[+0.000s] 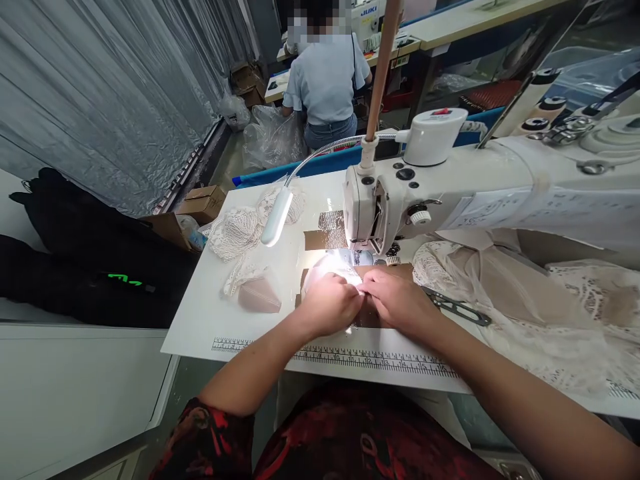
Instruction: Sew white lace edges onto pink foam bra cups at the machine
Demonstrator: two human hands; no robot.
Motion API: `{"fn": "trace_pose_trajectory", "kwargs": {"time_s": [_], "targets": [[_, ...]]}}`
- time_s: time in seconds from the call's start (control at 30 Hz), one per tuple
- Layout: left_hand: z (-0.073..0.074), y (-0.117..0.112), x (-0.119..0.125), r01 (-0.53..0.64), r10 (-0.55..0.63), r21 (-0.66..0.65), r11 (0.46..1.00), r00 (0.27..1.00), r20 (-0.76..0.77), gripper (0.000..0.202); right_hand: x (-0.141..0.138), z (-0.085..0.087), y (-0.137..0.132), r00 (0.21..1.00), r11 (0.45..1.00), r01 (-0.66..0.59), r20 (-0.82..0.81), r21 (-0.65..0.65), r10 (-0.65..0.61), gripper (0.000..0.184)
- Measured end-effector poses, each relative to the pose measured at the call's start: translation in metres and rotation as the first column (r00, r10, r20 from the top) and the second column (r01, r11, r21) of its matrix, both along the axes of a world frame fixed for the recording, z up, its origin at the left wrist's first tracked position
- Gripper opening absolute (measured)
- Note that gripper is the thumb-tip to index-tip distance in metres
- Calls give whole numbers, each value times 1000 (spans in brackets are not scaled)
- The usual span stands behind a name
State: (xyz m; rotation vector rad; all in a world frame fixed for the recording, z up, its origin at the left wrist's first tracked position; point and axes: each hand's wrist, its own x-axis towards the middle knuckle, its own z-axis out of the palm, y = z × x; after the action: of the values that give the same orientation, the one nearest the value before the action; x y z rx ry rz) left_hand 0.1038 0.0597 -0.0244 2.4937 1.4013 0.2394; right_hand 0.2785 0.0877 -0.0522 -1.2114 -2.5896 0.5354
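Observation:
My left hand point(330, 303) and my right hand point(397, 299) lie side by side just in front of the needle of a white sewing machine point(380, 207). Both have their fingers curled and pinched on a small pale fabric piece point(327, 267), brightly lit by the machine's lamp point(276, 217). The piece rests on a brown patch of the white table point(200, 313). Most of the fabric is washed out by the glare or hidden under my fingers.
Lace cups point(235, 230) and a beige cup point(260, 295) lie left of my hands. Thread snips point(457, 308) and a heap of lace fabric point(550, 313) sit on the right. A ruler strip point(375, 360) runs along the table's front edge. Another person point(325, 80) sits at a far machine, back turned.

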Motion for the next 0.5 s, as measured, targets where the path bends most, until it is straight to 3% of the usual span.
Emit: {"fn": "trace_pose_trajectory", "kwargs": {"time_s": [0.07, 0.13, 0.3, 0.5], "targets": [[-1, 3, -9, 39, -34, -32, 999, 991, 132, 29, -1, -4, -4, 997, 997, -16, 71, 75, 11, 26], [-10, 7, -14, 35, -42, 42, 998, 983, 180, 28, -1, -5, -6, 993, 991, -16, 116, 136, 0, 28], [-40, 20, -14, 36, -66, 203, 979, 987, 145, 34, -3, -6, -4, 986, 980, 18, 161, 200, -52, 33], [-48, 43, -22, 79, -115, 200, 977, 978, 174, 36, -10, -5, 3, 976, 970, 94, 169, 225, -134, 39]]}}
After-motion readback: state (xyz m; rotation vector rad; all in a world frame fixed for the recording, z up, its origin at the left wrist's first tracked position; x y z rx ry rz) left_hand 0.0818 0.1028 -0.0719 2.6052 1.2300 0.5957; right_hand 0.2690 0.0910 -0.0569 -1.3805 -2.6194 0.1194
